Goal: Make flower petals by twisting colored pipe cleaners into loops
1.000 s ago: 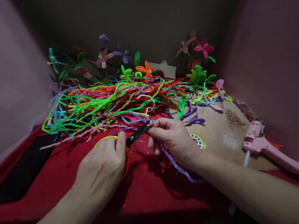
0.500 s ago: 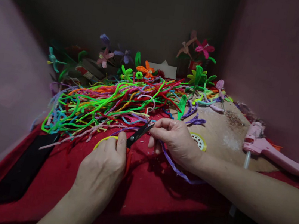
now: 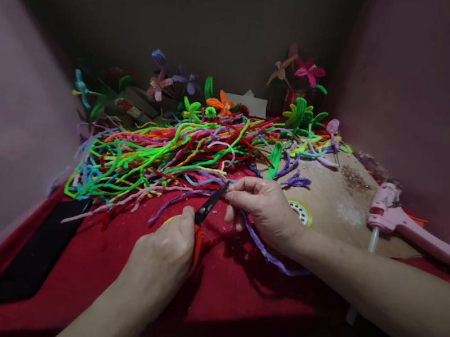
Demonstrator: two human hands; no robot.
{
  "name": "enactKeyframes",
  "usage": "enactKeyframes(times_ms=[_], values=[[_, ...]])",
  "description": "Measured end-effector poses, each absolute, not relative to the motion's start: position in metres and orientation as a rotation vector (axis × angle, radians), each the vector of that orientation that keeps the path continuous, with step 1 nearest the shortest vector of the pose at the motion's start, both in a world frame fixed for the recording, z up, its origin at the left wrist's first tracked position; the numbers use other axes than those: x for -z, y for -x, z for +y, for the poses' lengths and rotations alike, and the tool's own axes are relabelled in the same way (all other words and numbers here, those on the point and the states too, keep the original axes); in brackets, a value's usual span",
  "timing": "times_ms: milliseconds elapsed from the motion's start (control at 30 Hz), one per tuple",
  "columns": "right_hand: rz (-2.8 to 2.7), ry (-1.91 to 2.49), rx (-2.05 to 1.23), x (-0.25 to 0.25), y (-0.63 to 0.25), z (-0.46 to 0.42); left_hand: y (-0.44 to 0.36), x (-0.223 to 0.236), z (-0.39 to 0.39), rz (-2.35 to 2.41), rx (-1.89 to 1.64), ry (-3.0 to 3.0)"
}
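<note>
Red cloth (image 3: 227, 285) lies under my left hand (image 3: 164, 255), its fingers curled round the handles of the scissors (image 3: 211, 203), black blades closed and pointing at my right hand (image 3: 267, 209), where thumb and forefinger pinch a purple stem (image 3: 265, 254); its tip is hidden by my fingers, and the rest trails below my wrist. Crowding in just beyond the blades is a tangled heap of fuzzy stems (image 3: 159, 149), with flowers (image 3: 220, 102) behind. My right wrist partly covers a tape roll (image 3: 302, 208) on the brown board (image 3: 327, 193), the pink glue gun (image 3: 424, 233) sits farther right, and at left a pink stem (image 3: 81, 216) crosses a black slab (image 3: 35, 258)
</note>
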State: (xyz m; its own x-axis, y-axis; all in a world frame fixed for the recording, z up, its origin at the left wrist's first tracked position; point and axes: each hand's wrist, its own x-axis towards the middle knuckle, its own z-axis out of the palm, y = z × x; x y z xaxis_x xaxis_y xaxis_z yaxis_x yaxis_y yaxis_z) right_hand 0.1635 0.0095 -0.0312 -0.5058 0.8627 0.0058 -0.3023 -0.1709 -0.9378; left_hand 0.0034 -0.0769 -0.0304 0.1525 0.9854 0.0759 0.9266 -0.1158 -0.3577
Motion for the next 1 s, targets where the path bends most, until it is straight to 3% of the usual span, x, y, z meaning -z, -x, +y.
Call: enactKeyframes(times_ms=[367, 567, 800, 900, 1000], values=[[-1.192, 0.714, -1.861, 0.032, -0.163, 0.009, 0.037, 0.029, -0.077, -1.779, 0.038, 2.096], [-1.125, 0.722, -1.889, 0.032, -0.163, 0.018, 0.064, 0.037, -0.079, -1.784, -0.134, 2.433], [-1.163, 0.694, -1.835, 0.039, -0.165, 0.025, 0.063, 0.031, -0.042, -1.821, -0.081, 2.655], [-1.181, 0.714, -1.837, 0.036, -0.164, 0.022, 0.061, 0.021, -0.027, -1.84, 0.117, 2.692], [-1.195, 0.718, -1.864, 0.033, -0.164, 0.017, 0.047, 0.01, -0.024, -2.056, 0.617, 2.555]])
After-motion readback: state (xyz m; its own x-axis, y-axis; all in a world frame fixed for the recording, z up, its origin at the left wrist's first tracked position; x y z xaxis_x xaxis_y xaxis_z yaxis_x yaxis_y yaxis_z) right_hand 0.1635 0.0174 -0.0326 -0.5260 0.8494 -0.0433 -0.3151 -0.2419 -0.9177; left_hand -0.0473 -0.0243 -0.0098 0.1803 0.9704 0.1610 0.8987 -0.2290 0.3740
